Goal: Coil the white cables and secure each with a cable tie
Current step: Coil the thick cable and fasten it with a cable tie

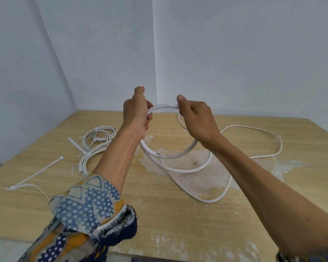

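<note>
Coiling step: left hand (135,114) and right hand (195,118) grip the round white plastic-sheathed cable (163,106) at ten and two o'clock. Next move probably calls for gathering slack.

The left arm wears a loose patterned sleeve (89,205), bunched in folds above the near edge of the counter (178,224). Its cloth has blue panels sprinkled with white dots, mustard-orange bands, dark navy patches and pale grey outlines shaped like arches and zigzags. The cuff shows a whitish inner rim with a few loose threads. From the cuff to the left grip (136,112) the forearm is bare. The right forearm is bare up to the right grip (195,118). A sliver of the right sleeve (288,259), in similar patterned cloth, shows past the counter's near right corner.
</note>
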